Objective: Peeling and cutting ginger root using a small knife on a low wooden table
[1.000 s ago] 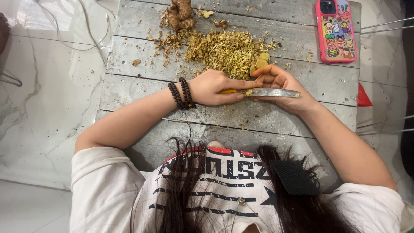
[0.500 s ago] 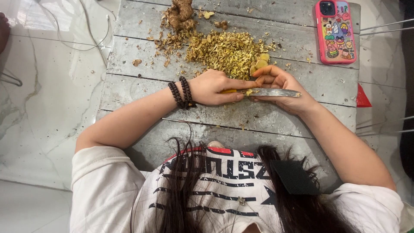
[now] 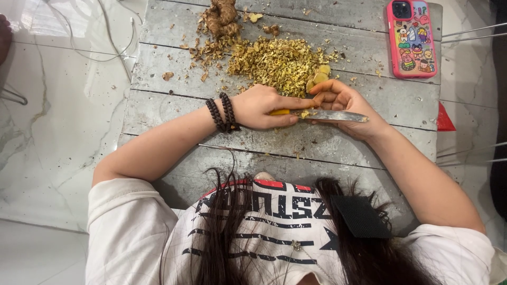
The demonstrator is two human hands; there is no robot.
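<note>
Looking straight down over the person's head onto a grey plank bench (image 3: 174, 113). The left hand (image 3: 261, 107) is closed, fingers curled over a yellow piece of root (image 3: 280, 112) that pokes out just under the knuckles; dark bead bracelets (image 3: 223, 112) ring that wrist. The right hand (image 3: 343, 103) sits touching it, its grip wrapped around a knife (image 3: 332, 115), and the flat metal blade lies across the palm side with its tip pointing away from the left hand. Small yellow shavings cling to the blade right at the point where the two hands meet, so the root and the blade are in contact there, though the exact cutting edge is hidden by the fingers.

Just beyond both grips, farther from the body, lies a broad heap of chopped yellow-green bits (image 3: 277, 60), close to the knuckles. A few pale yellow slices (image 3: 318, 77) sit at the near edge of that heap, just above the right hand's fingertips. Farther off past the heap, on the left hand's side, rests a knobbly brown root (image 3: 222, 16) with brown peel scraps scattered around it.

Well out beyond the right hand, at the far corner of the bench, lies a phone (image 3: 411, 38) in a pink rectangular case covered with small colourful cartoon stickers, face down, camera end away from the hands. Beside the right forearm, off the bench edge, a red triangular corner of something (image 3: 444, 120) peeks out.
</note>
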